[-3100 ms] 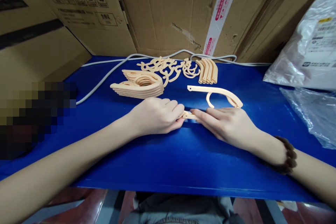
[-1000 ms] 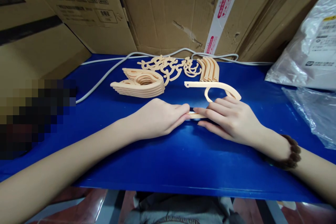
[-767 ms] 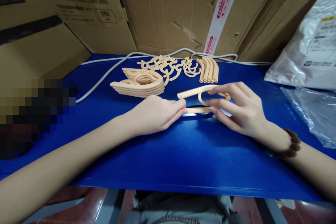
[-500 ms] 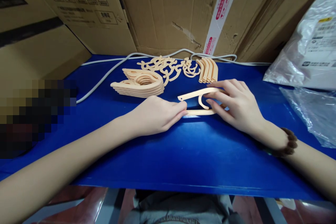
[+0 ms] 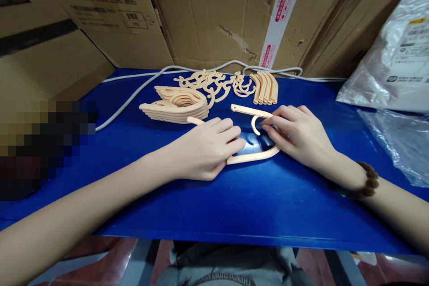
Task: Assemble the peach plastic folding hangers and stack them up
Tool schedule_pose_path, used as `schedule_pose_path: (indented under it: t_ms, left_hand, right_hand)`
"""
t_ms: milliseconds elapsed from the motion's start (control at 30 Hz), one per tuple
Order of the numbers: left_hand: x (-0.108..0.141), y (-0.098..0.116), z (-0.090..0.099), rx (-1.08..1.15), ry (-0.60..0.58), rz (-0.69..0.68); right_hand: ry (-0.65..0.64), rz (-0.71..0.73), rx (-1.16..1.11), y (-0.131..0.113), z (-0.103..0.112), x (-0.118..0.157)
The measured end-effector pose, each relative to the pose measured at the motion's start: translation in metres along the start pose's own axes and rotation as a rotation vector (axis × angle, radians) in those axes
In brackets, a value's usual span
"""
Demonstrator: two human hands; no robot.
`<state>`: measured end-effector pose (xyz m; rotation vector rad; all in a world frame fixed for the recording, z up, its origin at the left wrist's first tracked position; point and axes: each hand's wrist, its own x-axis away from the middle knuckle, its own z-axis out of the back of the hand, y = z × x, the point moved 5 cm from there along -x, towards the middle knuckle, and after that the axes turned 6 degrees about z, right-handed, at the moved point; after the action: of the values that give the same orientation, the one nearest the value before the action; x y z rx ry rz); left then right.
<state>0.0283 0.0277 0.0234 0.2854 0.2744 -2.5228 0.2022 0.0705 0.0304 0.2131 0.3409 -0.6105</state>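
Both hands are on a beige folding clothes hanger (image 5: 253, 158) just above the blue table. My right hand (image 5: 295, 132), with a brown bracelet on the wrist, grips the hanger around its middle, where the curved hook pokes out beside the fingertips. One perforated arm points left from that hand, on the far side. My left hand (image 5: 209, 149) is closed on the near arm, its fingers curled over it. A short beige end (image 5: 195, 120) shows past the left knuckles; how it joins is hidden.
Behind the hands lie a stack of folded hangers (image 5: 177, 106), loose hooks (image 5: 217, 84) and a row of hanger arms (image 5: 265, 88). A white cable (image 5: 134, 91) crosses the blue table (image 5: 214, 214). Cardboard boxes (image 5: 214, 13) stand behind; a plastic bag (image 5: 395, 62) is at right.
The hanger's two arms have spread apart, the near one moving toward me. My left hand has shifted slightly left with its fingers now curled over; a beige end has appeared beyond it.
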Motion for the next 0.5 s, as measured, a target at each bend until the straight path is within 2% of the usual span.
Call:
schedule_pose_path:
  t_ms: [233,367,500]
  left_hand:
    - [0.0023,-0.0071,0.0056,-0.093,0.182,-0.036]
    - [0.0032,-0.008,0.006,-0.099,0.203,-0.05]
    - [0.0037,-0.0097,0.0033,-0.064,0.168,-0.023]
  right_hand:
    - [-0.038,-0.063,0.03,0.0074,-0.0046,0.0011]
    - [-0.055,-0.101,0.052,0.0094,-0.0068,0.0011]
    - [-0.066,-0.121,0.068,0.01,-0.0077,0.0011]
